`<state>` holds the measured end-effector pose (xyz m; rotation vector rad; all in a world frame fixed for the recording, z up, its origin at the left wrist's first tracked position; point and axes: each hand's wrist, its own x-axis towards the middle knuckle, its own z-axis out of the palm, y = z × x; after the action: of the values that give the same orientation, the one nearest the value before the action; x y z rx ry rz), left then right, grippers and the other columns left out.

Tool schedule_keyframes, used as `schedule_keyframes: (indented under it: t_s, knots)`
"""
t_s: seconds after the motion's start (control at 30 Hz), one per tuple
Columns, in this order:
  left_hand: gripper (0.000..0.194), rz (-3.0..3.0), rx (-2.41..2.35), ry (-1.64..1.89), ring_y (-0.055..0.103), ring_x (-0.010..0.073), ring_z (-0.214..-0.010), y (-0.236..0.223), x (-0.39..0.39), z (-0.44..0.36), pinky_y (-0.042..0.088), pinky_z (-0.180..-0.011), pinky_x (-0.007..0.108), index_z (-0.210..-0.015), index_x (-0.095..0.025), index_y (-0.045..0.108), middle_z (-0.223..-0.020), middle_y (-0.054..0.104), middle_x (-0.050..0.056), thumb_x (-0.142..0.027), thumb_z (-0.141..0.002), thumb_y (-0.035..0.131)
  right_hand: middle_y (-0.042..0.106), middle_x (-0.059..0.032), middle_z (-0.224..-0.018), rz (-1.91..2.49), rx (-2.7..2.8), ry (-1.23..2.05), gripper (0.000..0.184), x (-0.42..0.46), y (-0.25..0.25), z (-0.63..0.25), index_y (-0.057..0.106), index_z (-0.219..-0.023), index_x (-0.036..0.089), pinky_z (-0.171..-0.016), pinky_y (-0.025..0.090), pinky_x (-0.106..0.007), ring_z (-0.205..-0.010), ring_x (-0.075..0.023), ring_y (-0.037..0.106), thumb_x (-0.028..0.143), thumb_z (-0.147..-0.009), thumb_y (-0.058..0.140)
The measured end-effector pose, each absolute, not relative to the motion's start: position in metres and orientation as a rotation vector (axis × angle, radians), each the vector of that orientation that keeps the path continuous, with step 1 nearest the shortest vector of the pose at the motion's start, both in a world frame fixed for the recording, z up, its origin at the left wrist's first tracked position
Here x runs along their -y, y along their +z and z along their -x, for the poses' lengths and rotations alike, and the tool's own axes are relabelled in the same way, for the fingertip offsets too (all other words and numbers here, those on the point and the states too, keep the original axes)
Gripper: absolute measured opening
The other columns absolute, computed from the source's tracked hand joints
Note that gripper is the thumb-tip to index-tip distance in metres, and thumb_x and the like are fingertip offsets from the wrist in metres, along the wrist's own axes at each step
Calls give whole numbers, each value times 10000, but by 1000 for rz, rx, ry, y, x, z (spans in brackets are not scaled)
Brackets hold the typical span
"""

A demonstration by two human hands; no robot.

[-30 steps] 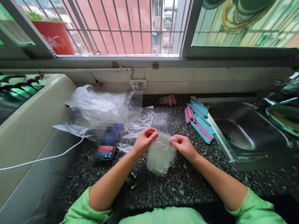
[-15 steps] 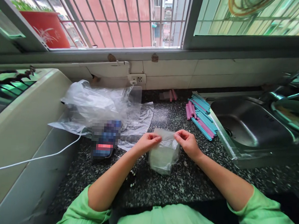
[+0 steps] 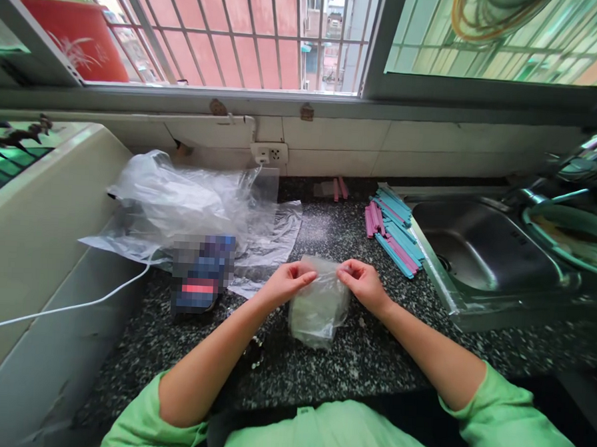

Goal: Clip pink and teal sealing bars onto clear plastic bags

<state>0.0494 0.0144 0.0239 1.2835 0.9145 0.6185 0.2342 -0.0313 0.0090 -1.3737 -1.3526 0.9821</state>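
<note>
A small clear plastic bag [image 3: 316, 314] hangs between my two hands, just over the dark speckled countertop [image 3: 371, 361]. My left hand [image 3: 291, 282] pinches its upper left edge between thumb and fingers. At the upper right edge, my right hand [image 3: 363, 283] pinches the bag in the same way. Whether the bag's mouth is parted I cannot tell. To the right of my hands lies a pile of flat blue and pink strips [image 3: 393, 232]. Left of them is a phone [image 3: 203, 275] with a blurred screen.
Crumpled clear plastic bags [image 3: 180, 194] heap at the back left. A white cable [image 3: 68, 310] runs leftward from near the phone. Two pink strips [image 3: 339, 188] lie by the wall below a socket [image 3: 269, 154]. A steel sink [image 3: 470, 242] with a green basin [image 3: 573, 231] is at right.
My hands keep their pinch on the clear bag and stay in nearly the same place over the counter. The whole view has shifted slightly.
</note>
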Motion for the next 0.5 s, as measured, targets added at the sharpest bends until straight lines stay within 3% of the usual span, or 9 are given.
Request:
schedule_keyframes:
  t_s: [0.23, 0.4, 0.5]
  knots:
    - [408, -1098, -1020, 690, 394, 72, -473, 12, -3, -29, 284, -481, 198, -662, -131, 593, -524, 513, -35, -499, -519, 694, 644, -26, -734, 1439, 1506, 862, 249, 30, 13, -256, 612, -809, 170, -622, 463, -274, -662, -145, 577, 401, -722, 575]
    - [374, -920, -1025, 772, 456, 88, -503, 15, -3, -24, 351, -504, 201, -685, -144, 595, -585, 566, -18, -437, -485, 713, 644, -63, -726, 1851, 1627, -3, 262, 38, 17, -338, 636, -762, 173, -619, 421, -298, -644, -176, 563, 391, -784, 493]
    - [339, -876, -1025, 793, 473, 91, -520, 14, -1, -28, 365, -513, 198, -694, -151, 591, -599, 575, -22, -392, -489, 712, 640, -74, -714, 2086, 1680, -295, 317, 49, 10, -365, 638, -765, 161, -563, 360, -276, -629, -182, 556, 415, -814, 455]
